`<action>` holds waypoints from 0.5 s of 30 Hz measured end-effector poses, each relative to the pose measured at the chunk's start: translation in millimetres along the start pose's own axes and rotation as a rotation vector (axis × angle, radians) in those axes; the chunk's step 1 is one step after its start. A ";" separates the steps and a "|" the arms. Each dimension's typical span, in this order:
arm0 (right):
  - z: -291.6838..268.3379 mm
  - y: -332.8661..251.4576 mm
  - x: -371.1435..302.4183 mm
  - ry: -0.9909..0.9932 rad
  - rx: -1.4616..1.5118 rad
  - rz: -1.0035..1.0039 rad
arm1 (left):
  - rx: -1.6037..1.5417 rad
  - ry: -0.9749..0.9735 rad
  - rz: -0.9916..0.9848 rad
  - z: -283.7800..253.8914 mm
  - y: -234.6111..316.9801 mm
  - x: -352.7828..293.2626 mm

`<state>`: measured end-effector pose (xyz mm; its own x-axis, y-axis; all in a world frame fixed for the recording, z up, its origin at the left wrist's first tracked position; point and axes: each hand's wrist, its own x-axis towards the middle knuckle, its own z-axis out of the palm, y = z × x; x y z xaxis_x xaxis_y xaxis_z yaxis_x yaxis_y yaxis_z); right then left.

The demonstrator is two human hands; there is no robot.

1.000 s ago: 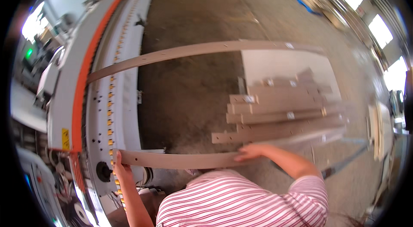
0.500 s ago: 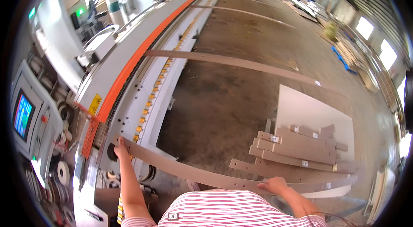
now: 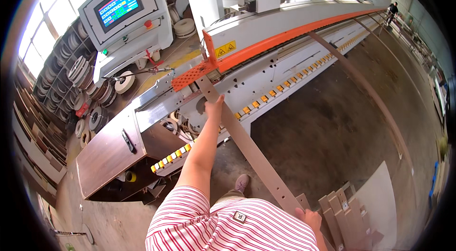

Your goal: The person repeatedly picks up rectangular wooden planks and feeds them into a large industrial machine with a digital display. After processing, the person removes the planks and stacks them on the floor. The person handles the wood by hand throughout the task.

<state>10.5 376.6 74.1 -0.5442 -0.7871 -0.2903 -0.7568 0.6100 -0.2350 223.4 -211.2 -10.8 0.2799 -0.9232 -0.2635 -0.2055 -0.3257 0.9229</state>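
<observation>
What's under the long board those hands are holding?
Yellow blocks show on either side of the long board, so their row seems to run beneath. The part directly underneath is covered.

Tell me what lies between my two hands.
In the head view, a brown board spans the stretch from your left hand to your right hand, crossing over a row of yellow blocks.

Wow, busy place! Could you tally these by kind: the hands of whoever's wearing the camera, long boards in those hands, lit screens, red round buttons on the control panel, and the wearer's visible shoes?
Hands, left hand and right hand: 2
Long brown board: 1
Lit screen: 1
Red round button: 1
Shoe: 1
Total: 6
</observation>
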 end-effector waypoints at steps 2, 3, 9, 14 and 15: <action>-9.8 -15.5 13.8 -0.078 0.010 0.036 | 0.078 0.010 -0.004 3.3 9.3 0.7; -14.3 -22.3 20.5 -0.100 0.020 0.038 | 0.110 0.031 -0.009 5.6 14.4 1.7; -34.6 -45.7 45.3 -0.201 0.052 0.045 | 0.195 0.058 0.002 9.7 33.6 6.6; -36.3 -42.8 56.7 -0.249 0.052 0.065 | 0.154 0.118 0.002 16.6 36.2 7.2; -35.4 -41.5 58.2 -0.268 0.052 0.076 | 0.167 0.125 0.022 17.4 35.9 7.8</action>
<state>-2.6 302.2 99.8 -0.4787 -0.6907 -0.5420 -0.6938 0.6759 -0.2486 201.9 -233.7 15.4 0.3860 -0.9011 -0.1976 -0.3625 -0.3451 0.8657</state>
